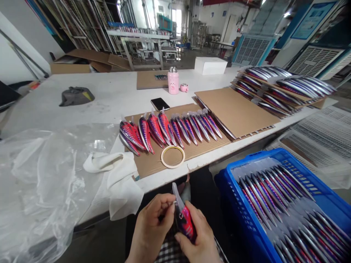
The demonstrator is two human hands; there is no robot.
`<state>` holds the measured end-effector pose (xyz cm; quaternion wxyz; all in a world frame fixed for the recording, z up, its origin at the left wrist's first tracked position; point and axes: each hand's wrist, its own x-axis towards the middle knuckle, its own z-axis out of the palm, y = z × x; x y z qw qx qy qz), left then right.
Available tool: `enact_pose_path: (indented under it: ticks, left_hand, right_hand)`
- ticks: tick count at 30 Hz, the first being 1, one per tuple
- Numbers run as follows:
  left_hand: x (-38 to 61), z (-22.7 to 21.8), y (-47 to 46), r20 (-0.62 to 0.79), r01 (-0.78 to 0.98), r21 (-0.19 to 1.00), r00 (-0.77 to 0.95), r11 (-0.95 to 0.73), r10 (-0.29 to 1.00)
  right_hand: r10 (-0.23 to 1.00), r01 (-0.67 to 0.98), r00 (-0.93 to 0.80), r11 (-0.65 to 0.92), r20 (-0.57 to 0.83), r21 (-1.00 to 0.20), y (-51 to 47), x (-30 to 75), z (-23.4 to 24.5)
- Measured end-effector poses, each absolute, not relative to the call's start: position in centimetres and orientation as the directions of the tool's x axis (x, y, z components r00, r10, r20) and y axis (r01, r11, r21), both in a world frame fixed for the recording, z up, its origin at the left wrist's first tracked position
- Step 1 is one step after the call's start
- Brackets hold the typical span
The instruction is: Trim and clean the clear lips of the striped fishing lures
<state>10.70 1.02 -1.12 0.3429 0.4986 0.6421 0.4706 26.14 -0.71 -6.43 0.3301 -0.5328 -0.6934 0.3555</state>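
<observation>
Red and black, the lure (187, 222) is just off the near edge of the desk (115, 95), your right hand (202, 233) with its grip closed around the body, your left hand (153, 223) pinching the nose beside the clear lip. Ahead, a tape ring (172, 167) lies on cardboard (149, 168) before more lures (155, 128); a white cloth (122, 182) overhangs leftward, a blue crate (238, 204) crowds your right.

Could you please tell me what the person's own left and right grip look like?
The left grip and right grip are both bare: no gloves, rings, watch or sleeves show, though the picture's bottom edge cuts both off. Black-and-white checked clothing appears between them.
</observation>
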Motion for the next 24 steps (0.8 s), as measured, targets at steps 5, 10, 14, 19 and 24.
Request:
enact_pose_path:
  ticks: [5, 10, 14, 19, 24]
  left_hand:
    - [10.42, -1.03, 1.11, 0.004, 0.328, 0.942, -0.215, 0.069, 0.977]
    - [10.48, -0.96, 1.10, -0.034, 0.265, 0.959, -0.227, 0.096, 0.973]
    - [10.68, -0.89, 1.04, -0.045, 0.235, 0.966, -0.240, 0.103, 0.970]
    - [10.64, -0.71, 0.93, -0.056, 0.219, 0.969, -0.257, 0.115, 0.965]
    - [9.98, -0.71, 0.95, -0.048, 0.256, 0.962, -0.179, 0.094, 0.983]
  right_hand:
    - [0.967, 0.543, -0.226, 0.226, 0.118, -0.809, -0.76, 26.34, -6.56]
    - [0.962, 0.553, -0.237, 0.249, 0.136, -0.795, -0.69, 26.42, -6.52]
    - [0.961, 0.551, -0.249, 0.240, 0.118, -0.799, -0.59, 26.44, -6.44]
    - [0.963, 0.550, -0.256, 0.213, 0.080, -0.808, -0.52, 26.45, -6.08]
    - [0.970, 0.531, -0.232, 0.193, 0.077, -0.825, -0.56, 26.42, -5.98]
